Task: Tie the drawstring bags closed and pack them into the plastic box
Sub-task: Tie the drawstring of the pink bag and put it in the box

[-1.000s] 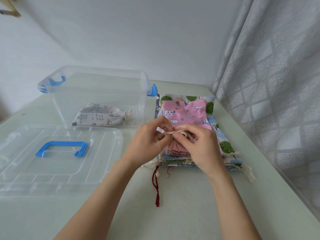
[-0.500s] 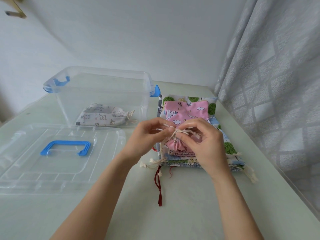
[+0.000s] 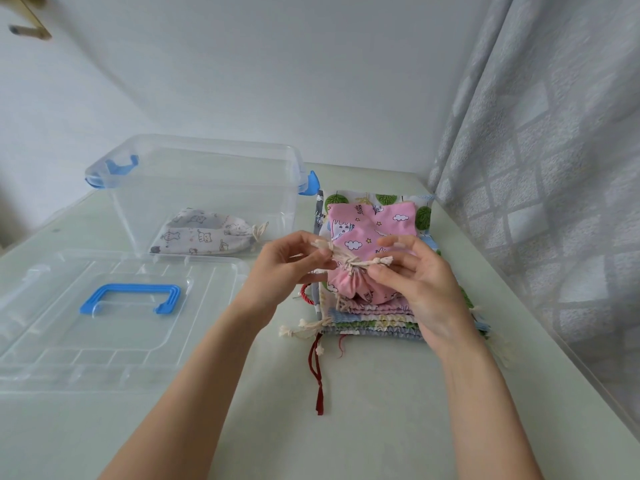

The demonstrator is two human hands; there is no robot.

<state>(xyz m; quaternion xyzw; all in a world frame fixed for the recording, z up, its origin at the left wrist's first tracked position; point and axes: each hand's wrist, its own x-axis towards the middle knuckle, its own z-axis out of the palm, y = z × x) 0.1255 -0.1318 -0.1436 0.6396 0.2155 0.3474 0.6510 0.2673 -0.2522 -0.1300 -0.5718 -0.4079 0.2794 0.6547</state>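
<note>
From the head view, the one view there is, both hands work at the mouth of the pink bag (image 3: 367, 233), which lies on top of the stack of flat bags (image 3: 374, 320) at the right of the table (image 3: 381, 427), just beside the plastic box (image 3: 207, 188). The left hand (image 3: 287, 265) has its thumb and fingers curled in, pinching one end of the cream drawstring (image 3: 349, 259); the right hand (image 3: 412, 282) pinches the other end between thumb and forefinger, its remaining fingers lifted and loosely spread. A second ago the two hands sat close together over the bag's mouth with the cord bunched under the fingers; half a second ago they had begun to part. Now they are drawn further apart, the cord stretched between them with a knot forming at its middle, and the bag's mouth is gathered into a tight pucker, the cloth below it bulging. A grey patterned bag (image 3: 207, 233) already tied lies inside the box as before. The clear lid (image 3: 104, 323) with its blue handle (image 3: 131, 299) rests flat on the table in front of the box, unchanged. A dark red cord (image 3: 317, 372) trails from under the stack toward the near edge, and a grey curtain (image 3: 554, 168) hangs at the right.
</note>
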